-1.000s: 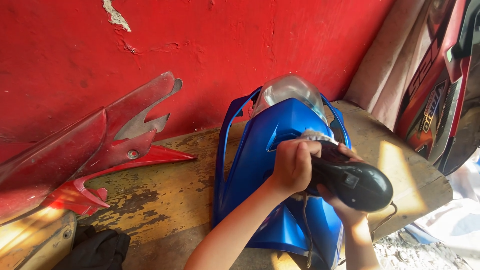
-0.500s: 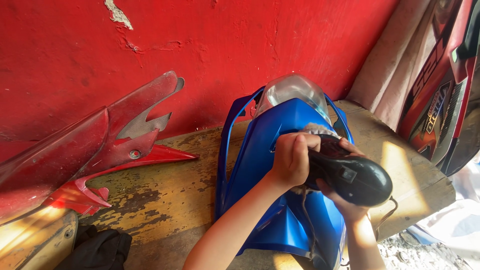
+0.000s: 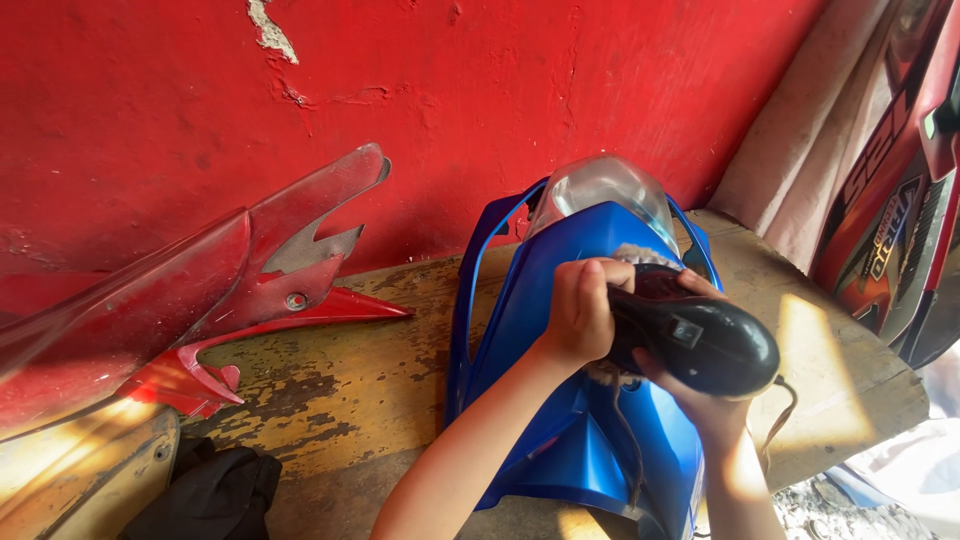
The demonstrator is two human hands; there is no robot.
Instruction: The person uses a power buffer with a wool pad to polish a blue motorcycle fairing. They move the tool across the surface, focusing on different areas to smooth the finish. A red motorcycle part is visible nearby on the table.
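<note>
Polishing machine [image 3: 700,340], black and rounded, sat on the blue motorcycle cover [image 3: 560,440], and you held it with both hands.

Far at 9 o'clock, a red motorcycle panel [image 3: 200,290] leaned against the red wall [image 3: 450,100]. It was dusty, with a pointed tip reaching toward the blue cover. Below it, at 8 o'clock, a black cloth [image 3: 215,495] lay crumpled at the edge of the wooden table [image 3: 340,390]. The table's yellow paint was worn and flaking.

In the middle, the blue cover lay on the table with its clear headlight lens [image 3: 600,190] at 12 o'clock, close to the wall. Your left hand [image 3: 582,310] was curled tight around the front end of the machine, fingers wrapped over the top. A fluffy pad [image 3: 640,255] peeked out at 12 o'clock from that hand, pressed on the blue cover.

Your right hand [image 3: 690,395] cupped the machine from beneath, fingers closed around its back end. A thin cord [image 3: 780,410] ran off at 4 o'clock.

Far at 3 o'clock, a red and black motorcycle body piece [image 3: 900,210] stood beside the table.
</note>
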